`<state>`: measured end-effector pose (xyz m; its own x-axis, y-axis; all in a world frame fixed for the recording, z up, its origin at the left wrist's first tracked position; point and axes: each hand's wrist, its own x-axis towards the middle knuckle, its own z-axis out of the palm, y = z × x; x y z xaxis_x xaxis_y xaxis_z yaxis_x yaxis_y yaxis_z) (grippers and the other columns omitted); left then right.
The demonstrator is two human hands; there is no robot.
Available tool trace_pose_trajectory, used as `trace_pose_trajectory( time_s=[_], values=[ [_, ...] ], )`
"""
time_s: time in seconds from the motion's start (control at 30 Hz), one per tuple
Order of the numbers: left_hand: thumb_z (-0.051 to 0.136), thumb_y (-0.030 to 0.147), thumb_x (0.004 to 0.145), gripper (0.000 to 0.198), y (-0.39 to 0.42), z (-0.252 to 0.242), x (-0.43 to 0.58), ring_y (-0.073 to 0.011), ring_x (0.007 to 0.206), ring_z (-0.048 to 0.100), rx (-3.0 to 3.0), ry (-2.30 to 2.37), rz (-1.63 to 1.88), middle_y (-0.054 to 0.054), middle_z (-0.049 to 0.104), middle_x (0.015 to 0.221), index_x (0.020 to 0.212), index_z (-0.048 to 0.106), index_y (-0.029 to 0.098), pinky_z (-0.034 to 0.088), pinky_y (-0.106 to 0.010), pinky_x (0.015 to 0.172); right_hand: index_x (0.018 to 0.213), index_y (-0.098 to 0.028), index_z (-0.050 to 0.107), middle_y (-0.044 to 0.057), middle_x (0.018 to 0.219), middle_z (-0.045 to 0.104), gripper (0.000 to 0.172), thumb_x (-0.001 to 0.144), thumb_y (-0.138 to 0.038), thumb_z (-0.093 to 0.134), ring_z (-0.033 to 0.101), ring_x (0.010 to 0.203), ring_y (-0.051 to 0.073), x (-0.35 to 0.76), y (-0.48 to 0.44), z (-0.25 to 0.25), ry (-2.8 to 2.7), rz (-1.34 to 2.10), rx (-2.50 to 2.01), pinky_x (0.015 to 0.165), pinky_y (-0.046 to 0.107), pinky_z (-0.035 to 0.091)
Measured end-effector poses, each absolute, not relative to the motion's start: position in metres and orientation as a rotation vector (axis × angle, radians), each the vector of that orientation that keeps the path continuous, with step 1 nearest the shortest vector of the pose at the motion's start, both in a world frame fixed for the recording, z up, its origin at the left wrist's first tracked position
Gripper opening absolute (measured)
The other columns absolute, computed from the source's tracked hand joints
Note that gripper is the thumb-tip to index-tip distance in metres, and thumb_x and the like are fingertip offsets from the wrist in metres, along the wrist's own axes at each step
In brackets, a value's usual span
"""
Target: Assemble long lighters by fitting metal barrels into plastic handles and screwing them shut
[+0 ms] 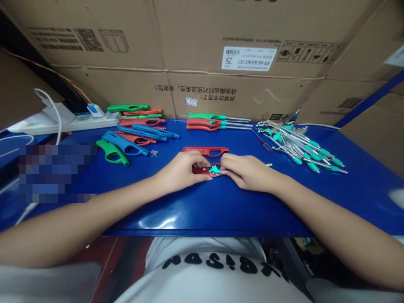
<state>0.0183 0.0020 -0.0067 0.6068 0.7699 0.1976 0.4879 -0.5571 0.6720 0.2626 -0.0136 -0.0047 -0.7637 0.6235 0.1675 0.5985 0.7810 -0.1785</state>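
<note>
Red plastic shell (200, 171) sits on the tabletop (189, 212) between both hands: the left hand (184, 169) grips its left end, the right hand (244, 171) its right end, exact contact hidden. One mint-green insert (215, 169) shows in it, so this unit looks partway together — another red half-shell (195, 150) lies apart just behind. Finished-looking, apparently three rodded handles (204, 124) are stacked at the back, one green, two red. Left to do, seemingly: about nine overlapping loose handles (118, 143), a rod pile (299, 145) too tangled to count — plus several tiny metal pins (153, 153) and one screwdriver (267, 145).
</note>
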Motion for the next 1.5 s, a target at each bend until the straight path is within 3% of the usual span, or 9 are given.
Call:
trace_pose_trajectory(
  time_s=[0.3, 0.67, 1.5],
  values=[
    [0.083, 0.026, 0.075, 0.026, 0.0004, -0.0053, 0.0203, -0.0175, 0.08, 0.07, 2.268, 0.998, 0.668, -0.004, 0.075, 0.089, 0.096, 0.074, 0.015, 0.055, -0.028, 0.074, 0.097, -0.018, 0.063, 0.008, 0.105, 0.064, 0.021, 0.094, -0.009, 0.044, 0.053, 0.075, 0.016, 0.2593, -0.0175, 0.0017, -2.878, -0.006, -0.991, 0.058, 0.028, 0.027],
    [0.081, 0.028, 0.078, 0.025, 0.0026, -0.0074, 0.0189, -0.0187, 0.084, 0.07, 2.306, 0.952, 0.622, -0.005, 0.076, 0.094, 0.098, 0.074, 0.016, 0.053, -0.029, 0.075, 0.097, -0.016, 0.058, 0.008, 0.098, 0.061, 0.016, 0.095, -0.009, 0.043, 0.045, 0.066, 0.016, 0.2626, -0.0146, -0.0058, -2.932, -0.168, -0.924, 0.054, 0.029, 0.022],
    [0.081, 0.026, 0.08, 0.022, 0.0002, -0.005, 0.0198, -0.0197, 0.083, 0.069, 2.41, 0.96, 0.609, -0.005, 0.075, 0.093, 0.098, 0.075, 0.015, 0.052, -0.029, 0.075, 0.099, -0.019, 0.062, 0.009, 0.105, 0.062, 0.023, 0.095, -0.009, 0.041, 0.049, 0.07, 0.015, 0.2633, -0.0171, -0.0016, -2.919, -0.187, -0.825, 0.054, 0.028, 0.025]
  ],
)
